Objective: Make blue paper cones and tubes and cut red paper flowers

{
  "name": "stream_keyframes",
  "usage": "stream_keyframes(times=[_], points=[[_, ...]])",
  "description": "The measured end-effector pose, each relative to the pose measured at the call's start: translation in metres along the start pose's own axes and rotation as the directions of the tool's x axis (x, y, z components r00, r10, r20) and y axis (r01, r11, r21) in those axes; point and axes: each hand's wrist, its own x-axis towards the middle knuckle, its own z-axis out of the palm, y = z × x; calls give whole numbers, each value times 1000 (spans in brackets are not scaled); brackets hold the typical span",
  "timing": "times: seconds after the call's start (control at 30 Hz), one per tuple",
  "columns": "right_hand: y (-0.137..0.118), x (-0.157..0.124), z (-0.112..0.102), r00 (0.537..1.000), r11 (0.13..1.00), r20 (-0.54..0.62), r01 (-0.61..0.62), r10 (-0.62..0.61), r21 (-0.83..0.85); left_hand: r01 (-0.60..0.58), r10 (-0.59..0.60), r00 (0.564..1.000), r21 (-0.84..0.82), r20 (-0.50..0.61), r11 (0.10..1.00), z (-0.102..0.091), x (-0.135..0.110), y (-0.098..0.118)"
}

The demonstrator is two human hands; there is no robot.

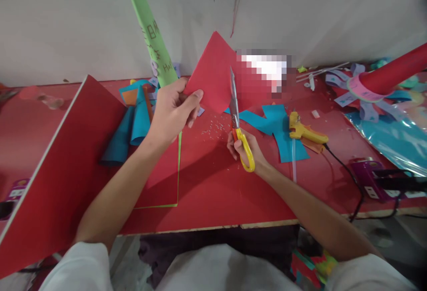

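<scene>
My left hand [173, 111] is closed on the lower left edge of a red paper sheet [215, 75], which it holds up above the red table [213, 184]. My right hand [245, 146] grips yellow-handled scissors [237, 122], fingers through the loops. The blades point up and sit in the red sheet's lower edge. Small paper scraps lie on the table below the cut.
A large red board [63, 166] lies tilted at the left, with blue paper cones [133, 124] beside it. A green paper tube [151, 33] leans on the wall. Blue paper cutouts [278, 128], a yellow glue gun [305, 131], a purple power strip [370, 177] and a red tube [393, 70] lie at the right.
</scene>
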Motion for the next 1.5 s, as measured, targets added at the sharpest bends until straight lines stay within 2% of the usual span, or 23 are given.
stream_keyframes(times=[0.37, 0.63, 0.9, 1.07, 1.3, 1.5], points=[[-8, -1, -1, 998, 998, 7, -60, 60, -18, -29, 24, 998, -76, -60, 997, -3, 4, -2], [-2, -1, 4, 1000, 999, 26, 11, -10, -46, 3, -1, 998, -30, 56, 1000, -9, 3, 3], [0, -1, -3, 999, 999, 16, -30, 31, -32, -1, 1, 1000, -21, -11, 1000, -13, 7, -10], [-6, -2, -3, 999, 998, 0, -39, 39, -42, -25, 24, 999, -34, -29, 999, -10, 8, -7], [-7, 0, -2, 999, 996, 25, -44, 46, -75, -122, 106, 983, -101, -147, 987, -6, 8, 0], [1, 0, 0, 998, 992, 49, -32, 39, -125, -114, 110, 990, -39, -92, 993, 3, 6, -8]])
